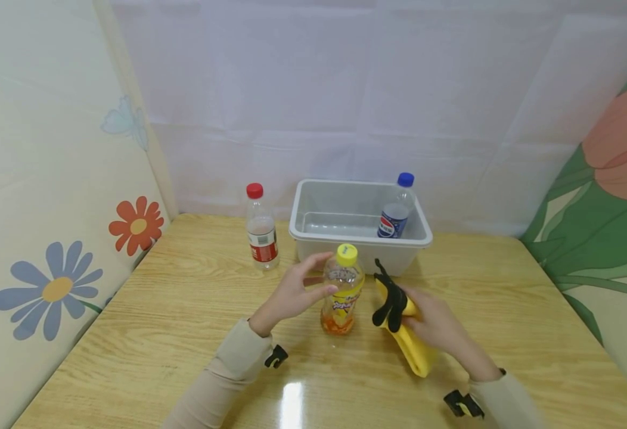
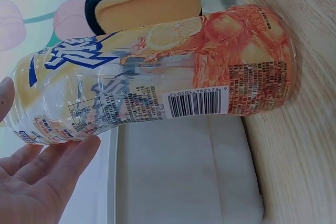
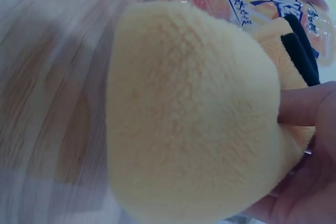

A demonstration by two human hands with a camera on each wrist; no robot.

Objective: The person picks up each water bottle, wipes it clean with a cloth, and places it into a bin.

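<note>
Standing upright on the glossy, pale wood-grain table (image 1: pixel 185 333), the yellow-capped bottle (image 1: pixel 342 292) has the left hand (image 1: pixel 292 295) at its neck, fingers relaxed and barely touching. Just beside it, the right hand (image 1: pixel 434 325) grips a yellow plush toy (image 1: pixel 407 333). Behind stand a grey tub (image 1: pixel 313 223) holding a blue-capped bottle (image 1: pixel 396 208), a red-capped bottle (image 1: pixel 260 229), and flower-printed walls (image 1: pixel 50 208).

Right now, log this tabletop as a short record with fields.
left hand: fingers touching the yellow-capped bottle, not wrapped round it
right hand: holds yellow cloth
yellow-capped bottle: upright on wooden table
bin: grey, behind the hands, holds blue-capped bottle
red-capped bottle: upright, left of bin
</note>
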